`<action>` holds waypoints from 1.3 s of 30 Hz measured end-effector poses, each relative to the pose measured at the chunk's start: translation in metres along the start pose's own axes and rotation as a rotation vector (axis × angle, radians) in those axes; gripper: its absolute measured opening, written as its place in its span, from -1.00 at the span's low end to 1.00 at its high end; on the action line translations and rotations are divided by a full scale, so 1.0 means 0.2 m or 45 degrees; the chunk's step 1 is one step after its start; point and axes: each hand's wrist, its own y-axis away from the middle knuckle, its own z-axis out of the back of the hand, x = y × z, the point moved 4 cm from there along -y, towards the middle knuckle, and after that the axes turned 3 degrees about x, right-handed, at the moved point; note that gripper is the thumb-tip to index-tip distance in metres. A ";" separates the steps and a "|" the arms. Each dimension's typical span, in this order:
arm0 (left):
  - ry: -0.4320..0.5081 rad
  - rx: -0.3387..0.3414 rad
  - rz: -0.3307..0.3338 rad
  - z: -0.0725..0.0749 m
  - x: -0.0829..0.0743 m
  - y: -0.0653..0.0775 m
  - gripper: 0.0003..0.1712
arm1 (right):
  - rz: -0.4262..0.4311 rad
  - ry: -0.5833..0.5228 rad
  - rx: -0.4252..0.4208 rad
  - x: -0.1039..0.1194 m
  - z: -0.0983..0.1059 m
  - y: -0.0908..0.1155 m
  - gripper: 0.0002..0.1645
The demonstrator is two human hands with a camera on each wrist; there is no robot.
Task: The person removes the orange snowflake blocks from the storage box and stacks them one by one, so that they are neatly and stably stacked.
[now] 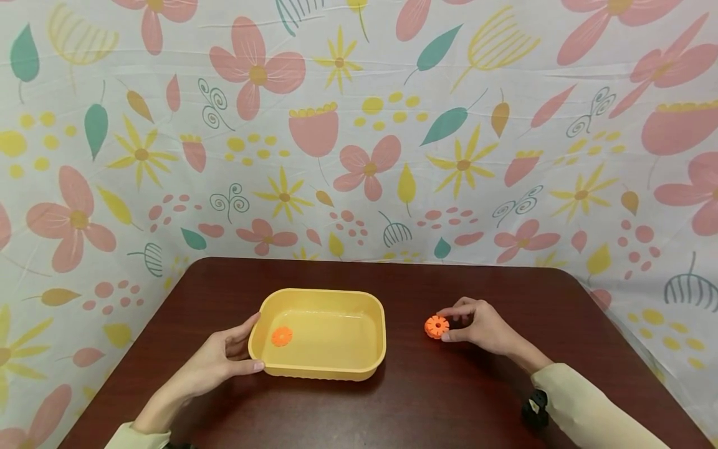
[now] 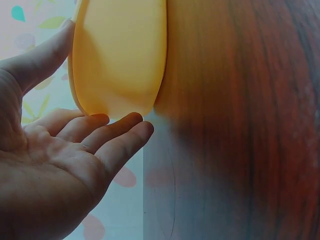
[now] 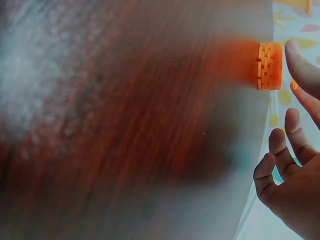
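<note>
A yellow plastic bin stands on the table, with one orange notched disc lying inside at its left. My left hand rests against the bin's left end, thumb at the front corner and fingers along the side. In the left wrist view those fingers look fairly straight against the bin's wall. To the right, a short stack of orange notched discs sits on the table. My right hand hovers at it, thumb and index finger spread. A narrow gap separates the thumb from the stack in the right wrist view.
The dark brown wooden table has rounded far corners. Behind it hangs a white cloth printed with flowers and leaves. A dark band circles the right wrist by the sleeve.
</note>
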 end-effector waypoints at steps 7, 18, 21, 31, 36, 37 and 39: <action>0.000 0.001 -0.015 0.00 0.01 0.00 0.08 | 0.009 0.046 0.018 0.00 0.00 -0.01 -0.50; -0.010 -0.008 -0.007 0.01 0.00 0.00 0.08 | 0.047 0.058 0.028 -0.01 0.00 -0.01 -0.40; -0.012 -0.008 -0.010 0.01 0.01 0.00 0.09 | 0.038 0.075 0.039 -0.02 -0.01 -0.02 -0.39; -0.017 -0.002 -0.022 0.01 0.02 -0.01 0.09 | 0.000 0.123 0.069 -0.03 -0.03 -0.03 -0.37; 0.001 0.002 -0.019 0.01 0.02 -0.01 0.10 | -0.012 0.123 0.064 -0.04 -0.03 -0.03 -0.37; 0.004 0.003 -0.018 0.01 0.02 -0.01 0.10 | -0.014 0.122 0.064 -0.04 -0.03 -0.03 -0.37; 0.008 0.006 -0.016 0.01 0.02 -0.01 0.10 | -0.013 0.124 0.067 -0.04 -0.03 -0.03 -0.36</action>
